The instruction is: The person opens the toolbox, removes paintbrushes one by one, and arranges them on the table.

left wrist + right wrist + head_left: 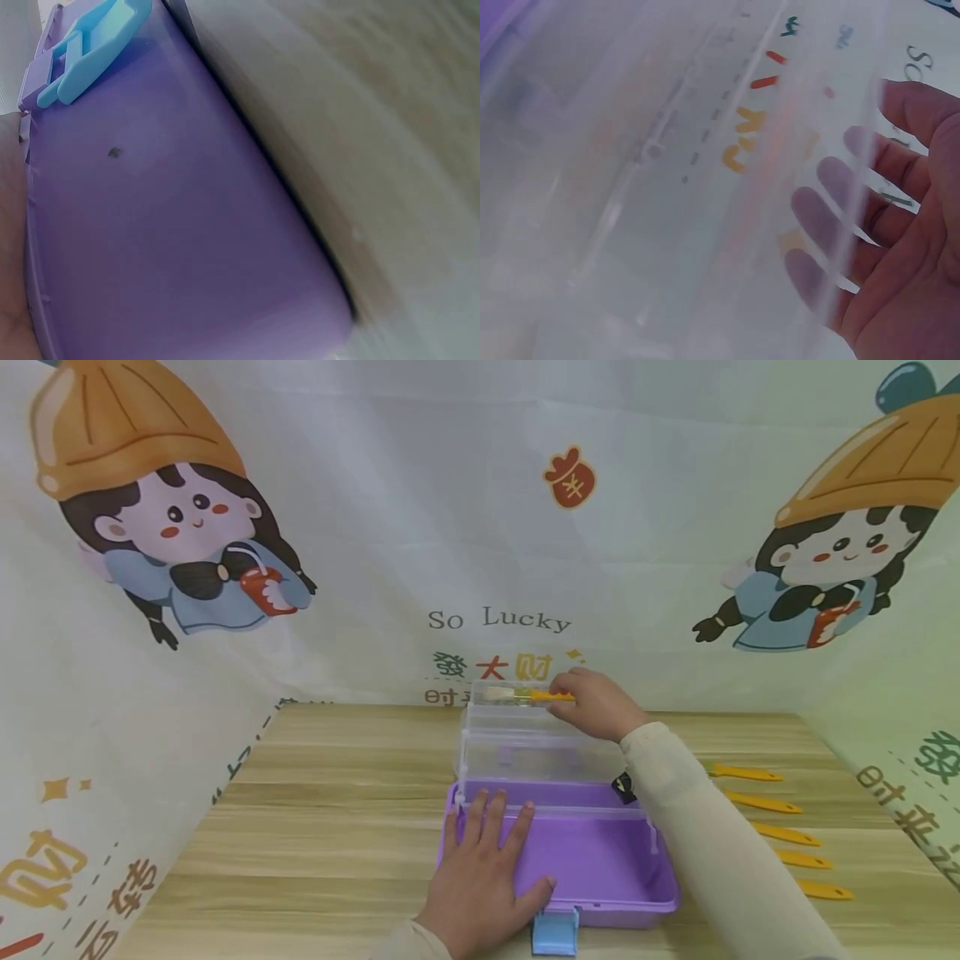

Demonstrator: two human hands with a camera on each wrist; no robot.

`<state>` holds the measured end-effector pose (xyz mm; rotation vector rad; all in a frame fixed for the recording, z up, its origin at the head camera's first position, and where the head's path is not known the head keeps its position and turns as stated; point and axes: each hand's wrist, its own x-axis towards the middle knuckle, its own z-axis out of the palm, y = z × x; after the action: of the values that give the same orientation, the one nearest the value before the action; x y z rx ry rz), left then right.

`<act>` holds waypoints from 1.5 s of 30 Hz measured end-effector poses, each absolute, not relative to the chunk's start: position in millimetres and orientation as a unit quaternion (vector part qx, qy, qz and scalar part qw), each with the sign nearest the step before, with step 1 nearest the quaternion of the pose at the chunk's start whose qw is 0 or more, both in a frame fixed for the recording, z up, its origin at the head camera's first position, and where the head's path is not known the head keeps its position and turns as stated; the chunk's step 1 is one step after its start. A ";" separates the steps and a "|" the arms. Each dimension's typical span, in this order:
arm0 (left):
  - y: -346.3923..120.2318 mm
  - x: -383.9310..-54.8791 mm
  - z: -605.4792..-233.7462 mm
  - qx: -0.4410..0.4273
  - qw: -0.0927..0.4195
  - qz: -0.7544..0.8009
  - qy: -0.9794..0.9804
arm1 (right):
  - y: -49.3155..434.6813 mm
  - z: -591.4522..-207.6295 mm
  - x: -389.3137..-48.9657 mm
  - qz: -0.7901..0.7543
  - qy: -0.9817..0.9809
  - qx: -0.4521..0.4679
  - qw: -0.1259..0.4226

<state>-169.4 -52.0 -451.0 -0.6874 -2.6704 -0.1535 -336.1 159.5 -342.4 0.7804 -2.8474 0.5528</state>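
Observation:
A purple storage box [585, 868] stands open on the table, its clear plastic trays [525, 752] raised in tiers at the back. My left hand [480, 868] lies over the left side of the box, fingers spread, palm by the front rim. In the top tray lies a paintbrush [517, 694] with pale bristles and a yellow handle. My right hand [600, 703] is at the right end of that handle. The right wrist view shows the fingers [810, 210] spaced apart behind the translucent plastic. A blue latch [555, 933] hangs at the front.
Several yellow handles [787, 833] lie in a row on the wood-look table [337, 827], partly behind my right sleeve. A small black item [623, 787] is at the back right of the box. Printed cloth [495, 552] encloses the back and sides.

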 end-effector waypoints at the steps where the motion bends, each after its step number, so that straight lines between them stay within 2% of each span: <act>1: -51.6 -169.4 -451.0 -0.244 0.187 -0.054 -0.950 | 158.6 -344.0 -338.3 0.185 -0.946 0.257 0.070; 10: -50.7 -169.6 -448.8 -0.243 0.170 -0.054 -0.954 | 148.7 -357.5 -354.3 0.200 -0.945 0.250 0.070; 26: -52.1 -168.5 -450.0 -0.242 0.177 -0.051 -0.953 | 141.6 -361.9 -366.3 0.191 -0.945 0.259 0.055; 37: -52.6 -169.3 -451.0 -0.242 0.181 -0.048 -0.952 | 143.6 -345.7 -370.6 0.170 -0.954 0.245 -0.026; 45: -53.0 -169.0 -449.9 -0.243 0.175 -0.046 -0.953 | 140.1 -339.6 -375.9 0.172 -0.962 0.201 -0.070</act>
<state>-169.0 -53.0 -449.9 -0.6894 -2.7007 -0.1315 -375.9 140.1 -339.6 0.6621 -3.1642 0.5653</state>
